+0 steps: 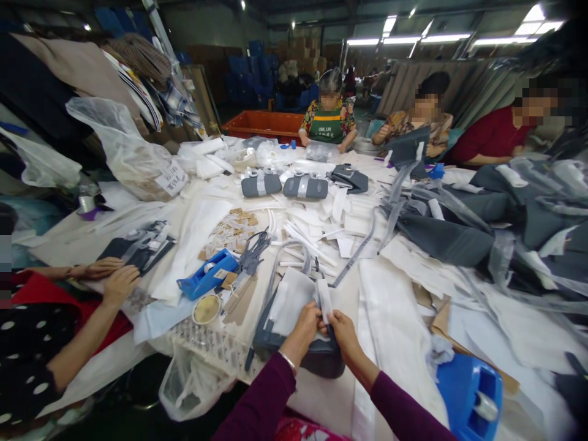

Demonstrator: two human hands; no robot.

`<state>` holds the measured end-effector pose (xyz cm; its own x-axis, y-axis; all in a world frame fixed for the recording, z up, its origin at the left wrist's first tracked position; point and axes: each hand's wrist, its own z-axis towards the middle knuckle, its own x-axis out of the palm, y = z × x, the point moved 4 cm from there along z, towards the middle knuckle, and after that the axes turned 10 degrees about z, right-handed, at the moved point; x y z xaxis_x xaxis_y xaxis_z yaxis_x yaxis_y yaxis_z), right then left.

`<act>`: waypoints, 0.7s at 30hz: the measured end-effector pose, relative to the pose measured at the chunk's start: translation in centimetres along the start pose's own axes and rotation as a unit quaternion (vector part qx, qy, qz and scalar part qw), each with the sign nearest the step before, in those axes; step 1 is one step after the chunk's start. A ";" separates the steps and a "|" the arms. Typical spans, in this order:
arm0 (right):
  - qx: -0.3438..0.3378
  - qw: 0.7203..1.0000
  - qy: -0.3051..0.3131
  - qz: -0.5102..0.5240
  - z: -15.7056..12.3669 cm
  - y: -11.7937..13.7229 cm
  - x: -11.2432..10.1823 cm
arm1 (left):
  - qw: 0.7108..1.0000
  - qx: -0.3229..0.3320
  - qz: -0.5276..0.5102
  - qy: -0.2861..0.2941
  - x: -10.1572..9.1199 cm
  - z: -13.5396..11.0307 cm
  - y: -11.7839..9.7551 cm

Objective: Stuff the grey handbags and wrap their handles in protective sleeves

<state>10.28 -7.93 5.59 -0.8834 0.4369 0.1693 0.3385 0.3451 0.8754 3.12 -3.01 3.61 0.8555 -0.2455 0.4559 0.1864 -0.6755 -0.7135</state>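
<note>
A dark grey handbag (298, 349) lies in front of me at the table's near edge, a white padding sheet (291, 300) covering part of its top. Both hands are closed at a narrow white wrapping strip (324, 299) over the bag. My left hand (309, 321) pinches its left side, wrist resting above the bag. From the right, my right hand (343, 331) grips the strip's lower end between thumb and fingers. What lies beneath the fingertips is partly hidden. A strap wrapped in clear plastic (356, 254) runs up and right from the bag.
A blue tape dispenser (209, 274), a round tub (206, 309) and several tags (234, 229) lie left. Another blue dispenser (471, 392) sits right. Wrapped bags (305, 187) stand further back; grey bags (450, 226) pile right. A co-worker's hands (117, 278) work at left; others sit opposite.
</note>
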 end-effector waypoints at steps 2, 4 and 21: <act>0.000 1.000 0.001 -0.010 0.2 -0.2 0.0 | 1.000 0.011 0.012 -0.002 -0.3 -0.1 0.1; 0.001 1.000 -0.001 -0.017 0.3 -0.4 -0.1 | 0.999 0.014 0.029 0.000 -0.4 -0.4 0.1; -0.229 0.693 0.018 -0.684 -1.0 4.4 -0.1 | 0.999 -0.010 -0.015 -0.048 -0.5 -0.6 1.1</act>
<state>11.52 -7.27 9.83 -0.2875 -0.0623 -0.9557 -0.9535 0.1127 0.2795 2.61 -4.10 2.91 0.8922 -0.1575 0.4233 0.2041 -0.6953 -0.6891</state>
